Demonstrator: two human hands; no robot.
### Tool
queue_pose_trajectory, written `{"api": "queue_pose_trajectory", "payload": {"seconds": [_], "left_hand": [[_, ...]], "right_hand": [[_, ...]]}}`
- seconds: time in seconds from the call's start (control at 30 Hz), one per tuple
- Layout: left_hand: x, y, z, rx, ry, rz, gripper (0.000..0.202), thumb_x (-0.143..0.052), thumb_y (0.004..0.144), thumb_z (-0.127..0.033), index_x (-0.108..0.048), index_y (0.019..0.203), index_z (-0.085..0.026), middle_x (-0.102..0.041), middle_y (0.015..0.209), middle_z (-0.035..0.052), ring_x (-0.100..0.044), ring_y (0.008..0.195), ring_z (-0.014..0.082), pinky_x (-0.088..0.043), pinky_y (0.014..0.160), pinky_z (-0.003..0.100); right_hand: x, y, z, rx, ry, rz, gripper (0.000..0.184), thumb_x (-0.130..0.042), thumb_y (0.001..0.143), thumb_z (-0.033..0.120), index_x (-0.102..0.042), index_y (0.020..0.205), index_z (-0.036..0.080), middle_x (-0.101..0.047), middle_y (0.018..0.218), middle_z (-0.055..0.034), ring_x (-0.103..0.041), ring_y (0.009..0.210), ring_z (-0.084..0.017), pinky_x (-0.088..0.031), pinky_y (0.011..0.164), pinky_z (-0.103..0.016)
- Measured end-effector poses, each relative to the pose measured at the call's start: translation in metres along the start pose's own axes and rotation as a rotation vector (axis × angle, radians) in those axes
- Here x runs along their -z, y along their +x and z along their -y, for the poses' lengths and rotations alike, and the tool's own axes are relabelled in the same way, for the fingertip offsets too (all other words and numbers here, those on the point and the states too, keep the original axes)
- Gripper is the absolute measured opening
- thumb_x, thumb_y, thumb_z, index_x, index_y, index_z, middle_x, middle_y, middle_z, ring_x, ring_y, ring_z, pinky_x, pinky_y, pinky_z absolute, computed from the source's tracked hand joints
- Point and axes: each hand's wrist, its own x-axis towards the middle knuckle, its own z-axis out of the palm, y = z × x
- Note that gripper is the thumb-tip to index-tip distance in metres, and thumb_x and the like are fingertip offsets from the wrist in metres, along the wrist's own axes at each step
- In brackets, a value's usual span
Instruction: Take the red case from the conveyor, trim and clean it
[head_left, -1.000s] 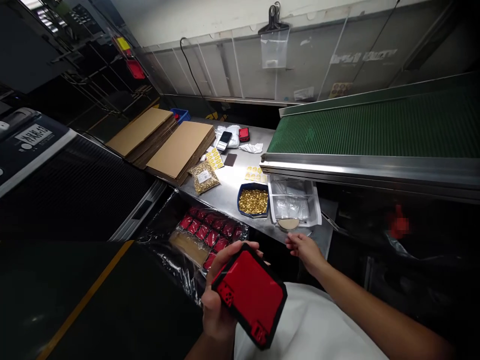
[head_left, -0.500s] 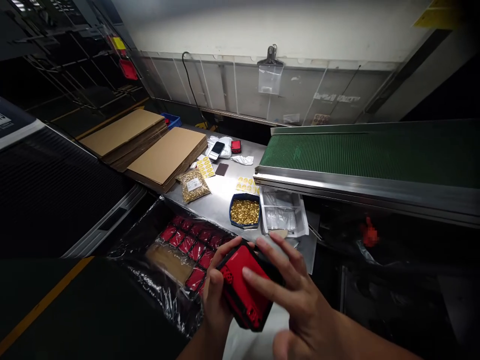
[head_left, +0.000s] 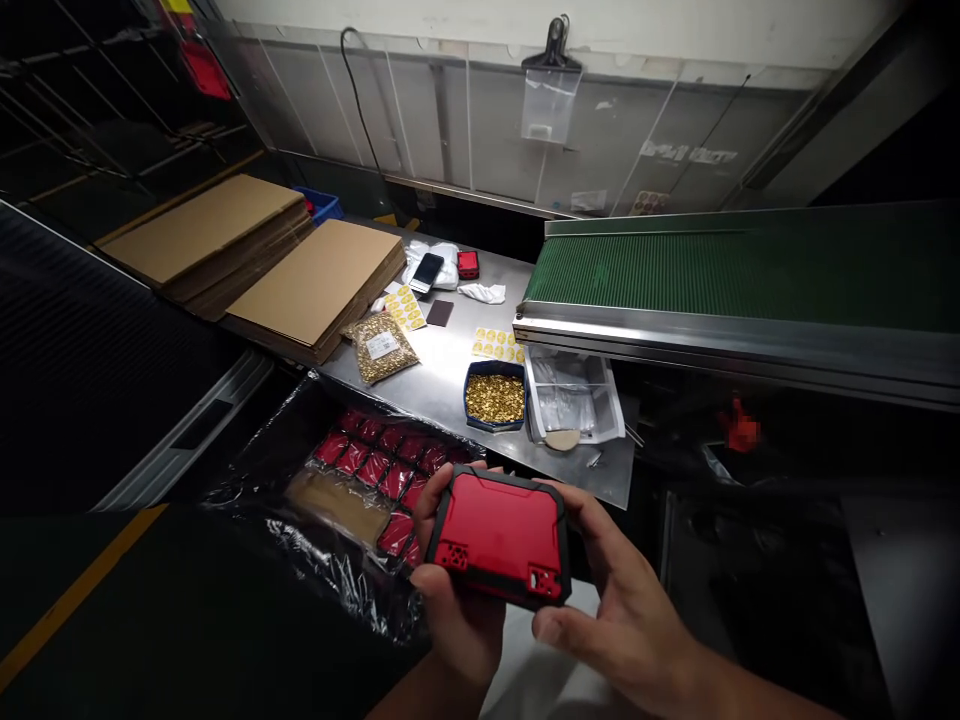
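Observation:
A red case with black edges (head_left: 501, 530) is held level in front of me, its smooth red face up and small cut-out patterns at its near corners. My left hand (head_left: 461, 610) grips its left side, thumb at the near left corner and fingers behind. On the right side, my right hand (head_left: 630, 610) holds the case between thumb and fingers. Below and to the left, a plastic-lined box (head_left: 300, 555) holds rows of similar red cases (head_left: 373, 468) and a piece of brown cardboard (head_left: 341, 505).
Beyond lie a blue tray of small gold pieces (head_left: 495, 398), a white bin of clear bags (head_left: 577, 400), a bag of gold pieces (head_left: 381, 346), sticker sheets (head_left: 405, 308) and a phone (head_left: 427, 272). Cardboard stacks (head_left: 319, 285) stand left; a green conveyor (head_left: 675, 265) runs right.
The red case has turned from a tilted stance to lie level. My right hand, earlier with fingers over its red face, has moved to grip its right side. The view has tipped downward.

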Motion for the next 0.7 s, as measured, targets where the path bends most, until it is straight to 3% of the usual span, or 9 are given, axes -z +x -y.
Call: {"api": "queue_pose_trajectory", "payload": {"seconds": [0.13,0.37,0.6,0.7], "left_hand": [[0.007,-0.001,-0.001,0.005,0.075,-0.016,0.072,-0.052,0.084,-0.073,-0.048,0.138,-0.026,-0.058,0.133,0.0151,-0.062,0.114,0.0325,-0.059,0.091,0.042],[0.012,-0.005,-0.005,-0.011,0.105,0.022,0.068,-0.042,0.087,-0.074,-0.051,0.133,-0.025,-0.053,0.137,0.0138,-0.054,0.126,0.0355,-0.054,0.102,0.045],[0.015,-0.008,-0.002,-0.177,0.151,0.197,0.073,-0.036,0.087,-0.076,-0.047,0.138,-0.024,-0.044,0.15,0.0135,-0.037,0.141,0.038,-0.041,0.116,0.051],[0.02,0.001,0.001,-0.266,0.298,0.231,0.075,-0.024,0.089,-0.078,-0.044,0.14,-0.027,-0.04,0.154,0.0121,-0.037,0.142,0.0365,-0.039,0.115,0.054]], "right_hand": [[-0.003,-0.005,-0.006,-0.076,0.015,-0.002,0.084,-0.083,0.07,0.047,-0.04,0.14,0.029,-0.052,0.138,-0.0097,-0.056,0.123,-0.029,-0.046,0.112,-0.046],[-0.007,-0.014,-0.014,-0.073,0.013,-0.006,0.089,-0.087,0.067,0.041,-0.039,0.142,0.03,-0.052,0.138,-0.0086,-0.056,0.122,-0.027,-0.05,0.108,-0.04],[-0.004,-0.016,-0.011,0.048,-0.061,0.048,0.092,-0.087,0.067,0.042,-0.038,0.143,0.028,-0.048,0.14,-0.0114,-0.054,0.125,-0.029,-0.048,0.109,-0.042],[0.006,-0.011,-0.015,0.228,-0.134,-0.014,0.092,-0.085,0.068,0.048,-0.039,0.143,0.024,-0.045,0.141,-0.0148,-0.049,0.129,-0.033,-0.044,0.112,-0.047]]}}
